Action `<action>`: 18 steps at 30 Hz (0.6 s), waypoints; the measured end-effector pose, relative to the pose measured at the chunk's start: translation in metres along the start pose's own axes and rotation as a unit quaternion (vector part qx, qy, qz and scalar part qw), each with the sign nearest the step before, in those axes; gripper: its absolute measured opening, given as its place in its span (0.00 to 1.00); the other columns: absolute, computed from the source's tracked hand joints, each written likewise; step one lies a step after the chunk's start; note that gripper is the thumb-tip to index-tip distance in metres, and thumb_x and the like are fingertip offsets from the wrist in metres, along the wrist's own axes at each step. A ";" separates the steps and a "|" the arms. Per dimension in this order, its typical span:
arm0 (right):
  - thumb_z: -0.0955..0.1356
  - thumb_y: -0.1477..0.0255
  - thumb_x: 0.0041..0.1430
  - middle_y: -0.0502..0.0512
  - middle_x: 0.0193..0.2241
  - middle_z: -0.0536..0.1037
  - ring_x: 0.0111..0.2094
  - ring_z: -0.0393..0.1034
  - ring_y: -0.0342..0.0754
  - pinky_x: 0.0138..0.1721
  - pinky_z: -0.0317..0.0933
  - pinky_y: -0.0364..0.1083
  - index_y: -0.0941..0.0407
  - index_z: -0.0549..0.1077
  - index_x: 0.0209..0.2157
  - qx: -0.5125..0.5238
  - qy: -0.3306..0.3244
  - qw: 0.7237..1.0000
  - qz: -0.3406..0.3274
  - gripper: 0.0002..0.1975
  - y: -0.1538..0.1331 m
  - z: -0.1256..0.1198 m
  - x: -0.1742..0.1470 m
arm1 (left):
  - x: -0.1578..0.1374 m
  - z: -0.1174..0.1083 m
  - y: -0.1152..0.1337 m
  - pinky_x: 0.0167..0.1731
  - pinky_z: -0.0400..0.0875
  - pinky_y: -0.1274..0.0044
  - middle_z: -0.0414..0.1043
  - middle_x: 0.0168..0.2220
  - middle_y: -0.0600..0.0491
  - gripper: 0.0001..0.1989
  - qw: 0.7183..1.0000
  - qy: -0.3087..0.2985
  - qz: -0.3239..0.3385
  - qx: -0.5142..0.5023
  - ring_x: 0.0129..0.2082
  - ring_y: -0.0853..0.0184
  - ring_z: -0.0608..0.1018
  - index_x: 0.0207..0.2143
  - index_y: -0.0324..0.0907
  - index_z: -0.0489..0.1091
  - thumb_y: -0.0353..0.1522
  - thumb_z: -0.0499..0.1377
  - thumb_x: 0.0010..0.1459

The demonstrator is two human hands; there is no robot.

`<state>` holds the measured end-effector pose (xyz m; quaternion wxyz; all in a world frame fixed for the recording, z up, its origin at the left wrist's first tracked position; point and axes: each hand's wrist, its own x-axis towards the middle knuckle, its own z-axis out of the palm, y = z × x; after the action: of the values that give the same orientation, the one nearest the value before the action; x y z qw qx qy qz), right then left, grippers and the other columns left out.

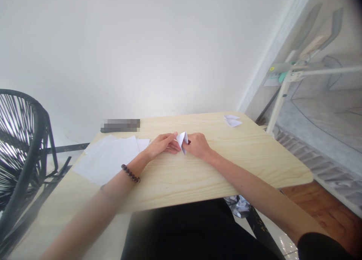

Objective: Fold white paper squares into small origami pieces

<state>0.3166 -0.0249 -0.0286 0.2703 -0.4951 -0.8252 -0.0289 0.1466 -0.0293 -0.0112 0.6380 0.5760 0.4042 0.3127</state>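
Note:
A small piece of white folded paper [182, 140] stands up from the wooden table between my two hands. My right hand [198, 145] is closed on its right side, fingers curled in. Something small and dark red [189, 142] peeks out by the right fingers; its kind cannot be made out. At the paper's left edge is my left hand [163, 144], with thumb and fingers stretched out and a gap between them. The left fingertips meet the paper's edge, partly hidden by it. A dark bead bracelet [130, 173] circles the left wrist.
White paper sheets [106, 158] lie overlapping on the left of the table [169, 184]. Behind them is a blurred dark object [120, 125]. Another folded paper [232, 121] rests at the back right. A woven chair [34, 139] stands left, a white metal frame [278, 101] right.

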 end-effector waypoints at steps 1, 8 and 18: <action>0.60 0.65 0.51 0.54 0.16 0.73 0.18 0.62 0.42 0.21 0.43 0.41 0.58 0.72 0.18 0.005 -0.004 1.000 0.016 0.16 0.001 0.000 0.000 | 0.000 0.000 0.000 0.34 0.69 0.70 0.72 0.30 0.44 0.22 1.000 0.004 0.007 0.006 0.32 0.63 0.74 0.33 0.35 0.67 0.47 0.53 0.48; 0.62 0.66 0.48 0.56 0.16 0.72 0.16 0.61 0.41 0.20 0.45 0.41 0.60 0.72 0.16 0.046 -0.047 0.997 0.037 0.15 0.004 0.003 0.001 | 0.000 0.000 -0.002 0.31 0.70 0.71 0.71 0.27 0.47 0.19 0.999 0.015 0.024 0.038 0.31 0.65 0.74 0.29 0.36 0.67 0.45 0.55 0.48; 0.58 0.70 0.51 0.50 0.13 0.66 0.15 0.55 0.37 0.19 0.45 0.38 0.61 0.67 0.15 0.168 -0.037 0.985 0.021 0.16 0.010 0.004 0.002 | 0.003 -0.006 -0.008 0.26 0.71 0.75 0.70 0.25 0.50 0.16 0.997 0.052 0.058 0.028 0.28 0.68 0.73 0.27 0.36 0.67 0.43 0.57 0.47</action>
<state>0.3223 -0.0166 -0.0332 0.3192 -0.4606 -0.8173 0.1343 0.1421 -0.0247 -0.0195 0.5805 0.5992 0.4116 0.3668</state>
